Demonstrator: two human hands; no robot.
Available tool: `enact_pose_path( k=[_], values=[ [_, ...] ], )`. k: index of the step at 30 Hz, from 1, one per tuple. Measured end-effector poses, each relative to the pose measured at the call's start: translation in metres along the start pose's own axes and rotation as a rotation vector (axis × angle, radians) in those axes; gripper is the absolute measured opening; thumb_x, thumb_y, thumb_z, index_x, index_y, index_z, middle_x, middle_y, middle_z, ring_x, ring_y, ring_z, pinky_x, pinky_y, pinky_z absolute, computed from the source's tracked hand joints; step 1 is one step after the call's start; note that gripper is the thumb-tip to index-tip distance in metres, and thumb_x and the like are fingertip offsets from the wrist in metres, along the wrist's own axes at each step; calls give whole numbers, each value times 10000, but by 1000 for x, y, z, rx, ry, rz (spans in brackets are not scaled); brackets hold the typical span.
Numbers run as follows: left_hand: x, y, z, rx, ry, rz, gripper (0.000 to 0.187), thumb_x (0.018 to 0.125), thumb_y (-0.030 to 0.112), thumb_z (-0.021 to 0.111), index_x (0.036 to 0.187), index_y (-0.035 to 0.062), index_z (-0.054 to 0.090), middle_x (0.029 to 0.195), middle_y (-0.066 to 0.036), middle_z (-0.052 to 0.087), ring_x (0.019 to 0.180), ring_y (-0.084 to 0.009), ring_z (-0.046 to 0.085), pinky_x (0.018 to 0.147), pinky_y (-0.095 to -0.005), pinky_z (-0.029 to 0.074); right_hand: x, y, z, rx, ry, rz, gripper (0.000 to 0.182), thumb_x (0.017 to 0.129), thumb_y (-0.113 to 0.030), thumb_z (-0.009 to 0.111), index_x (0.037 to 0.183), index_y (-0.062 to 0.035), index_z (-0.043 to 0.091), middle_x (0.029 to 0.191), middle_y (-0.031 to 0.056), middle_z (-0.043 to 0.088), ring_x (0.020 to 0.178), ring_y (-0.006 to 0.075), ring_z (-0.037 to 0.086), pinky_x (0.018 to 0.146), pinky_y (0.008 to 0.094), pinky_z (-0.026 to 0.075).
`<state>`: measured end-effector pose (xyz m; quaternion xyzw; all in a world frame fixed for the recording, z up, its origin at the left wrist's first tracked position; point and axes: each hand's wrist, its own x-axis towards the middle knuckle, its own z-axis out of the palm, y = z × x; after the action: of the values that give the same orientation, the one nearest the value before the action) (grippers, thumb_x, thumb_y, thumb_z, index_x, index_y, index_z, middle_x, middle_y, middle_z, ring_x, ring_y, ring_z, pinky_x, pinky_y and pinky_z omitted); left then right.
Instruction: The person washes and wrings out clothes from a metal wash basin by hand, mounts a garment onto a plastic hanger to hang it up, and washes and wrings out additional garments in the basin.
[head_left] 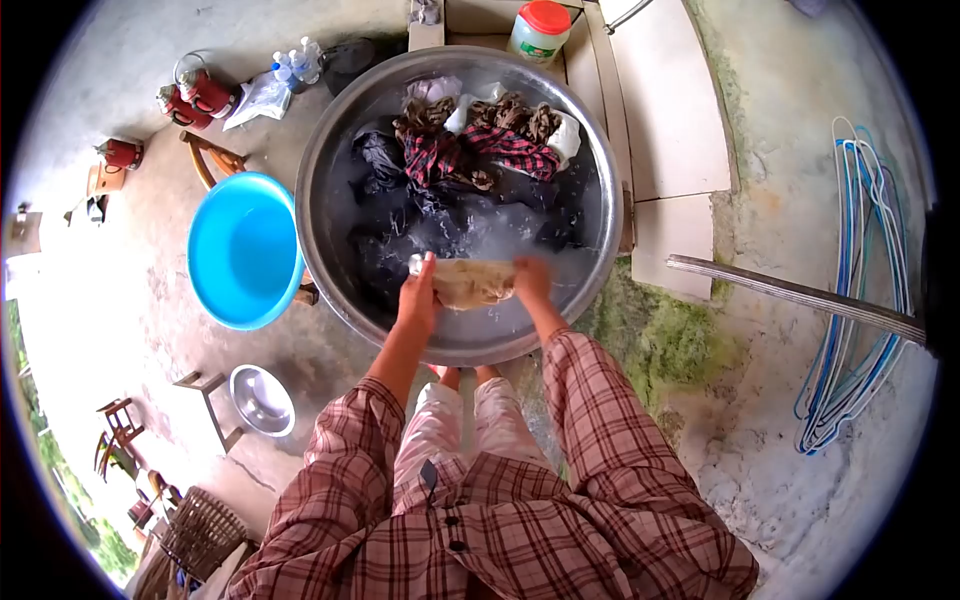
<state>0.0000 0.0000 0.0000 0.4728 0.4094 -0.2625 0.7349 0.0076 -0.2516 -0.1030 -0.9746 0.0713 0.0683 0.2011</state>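
We look down on a bare concrete yard floor [150, 290], stained and patched with green moss [655, 335] at the centre right of the frame. In the middle, slightly above centre, our two hands hold a tan cloth [472, 282] over the near side of a large metal basin [330, 160]. Our left hand [418, 295] is closed around the cloth's left end and our right hand [531, 282] grips its right end, fingers curled in; the fingertips are buried in the fabric and we cannot make them out. The cloth is bunched between the hands, just above the soapy water.

The basin holds grey, foamy water and a heap of laundry: dark garments [400, 215] half sunk on the left and centre, a red checked cloth [470, 150] and brownish twisted pieces [510, 115] piled toward the far rim. How many pieces lie under the water is hidden.

Just left of the basin sits a blue plastic tub [243, 250], its inside bare as far as we can see. Lower left lies a small steel bowl [261, 400]. At the top edge a white jar with a red lid [538, 32] stands on a pale ledge; its green label is too small to read. Upper left, red containers [195, 97] and clear bottles [297, 64] are blurred by the lens. At the right, a bundle of blue and white wire hangers [860, 300] lies behind a dark bar [790, 292], whose end is cut off by the frame.
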Motion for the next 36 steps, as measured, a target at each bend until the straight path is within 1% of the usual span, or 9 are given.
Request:
enact_pose_path(
  k=[4,10,15,18,21,25,28,35,36],
  values=[
    [-16,17,-43,160,202,-5,653,857,443,627,1353,121,350,1233,-110,518,1081,-297,545,868,-548,452,-6,-19,32,229,238,483,337,867,-367,555,758,-57,630,779,185,627,807,401,593,738,511,453],
    [-22,13,-9,-104,0,-373,914,794,745,474,1491,227,188,1523,-156,242,1381,-445,193,914,-739,299,-29,-128,24,683,-353,363,355,771,-258,639,1043,-30,660,1008,243,656,956,354,645,788,428,501],
    [52,-9,-72,-567,-853,-227,652,852,692,429,1294,220,513,1166,-117,599,991,-330,604,898,-533,471,-85,-241,-112,538,-218,-304,329,784,-315,700,983,-54,673,967,164,652,923,335,620,792,426,492],
    [-15,-11,-61,-718,-437,213,407,984,419,403,1189,107,566,1103,-126,619,953,-294,600,859,-473,482,-97,-260,-124,524,6,-436,304,797,-356,676,866,-61,690,871,149,657,830,328,627,729,441,491],
    [36,-8,-59,-681,-1012,-117,329,993,333,410,1148,88,566,1119,-106,613,925,-274,603,859,-413,476,-74,-247,-107,463,-29,-195,325,824,-385,625,830,-67,689,808,147,660,770,342,633,699,449,494],
    [16,-10,2,-216,34,16,481,955,451,453,1089,13,602,995,-151,645,902,-259,619,815,-375,498,-14,-173,-54,254,-168,78,362,857,-393,521,813,-69,677,795,175,663,757,374,642,674,482,495],
    [-11,10,15,203,48,71,539,896,488,569,1118,-3,573,997,-109,634,838,-224,640,711,-345,537,-5,-95,-8,41,-248,-199,350,905,-343,460,827,-81,678,850,187,664,772,383,638,687,474,497],
    [-10,-21,-44,50,111,28,471,922,333,562,1349,166,457,1324,-72,473,1232,-267,444,879,-554,472,-21,-19,1,188,-29,389,342,933,-334,463,1031,-63,647,939,144,675,876,360,636,784,443,483],
    [-18,-20,-37,31,86,7,482,921,323,565,1362,173,444,1340,-76,464,1237,-276,442,889,-564,466,-29,-15,45,155,133,62,428,949,-377,439,1066,-7,621,1084,183,641,1029,378,589,847,451,476]
  ],
)
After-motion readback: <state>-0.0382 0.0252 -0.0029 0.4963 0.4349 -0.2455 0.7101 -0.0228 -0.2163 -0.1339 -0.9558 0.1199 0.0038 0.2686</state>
